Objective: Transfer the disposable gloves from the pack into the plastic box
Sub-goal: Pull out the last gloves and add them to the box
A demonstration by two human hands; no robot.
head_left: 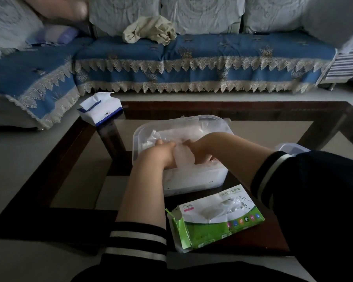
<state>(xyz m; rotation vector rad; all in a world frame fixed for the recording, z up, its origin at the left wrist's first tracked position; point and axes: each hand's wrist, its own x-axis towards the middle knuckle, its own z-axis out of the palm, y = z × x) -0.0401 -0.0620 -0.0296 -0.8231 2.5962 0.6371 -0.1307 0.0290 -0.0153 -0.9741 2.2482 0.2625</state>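
A clear plastic box stands in the middle of the glass table, partly filled with translucent disposable gloves. Both of my hands are down inside it. My left hand and my right hand sit close together, fingers curled round a bunch of gloves between them. The green and white glove pack lies open on the table just in front of the box, with a few gloves showing through its window.
A white and blue tissue pack sits on the table's far left corner. The box's lid lies to the right, partly behind my right sleeve. A blue sofa with lace trim runs behind the dark wood-framed table.
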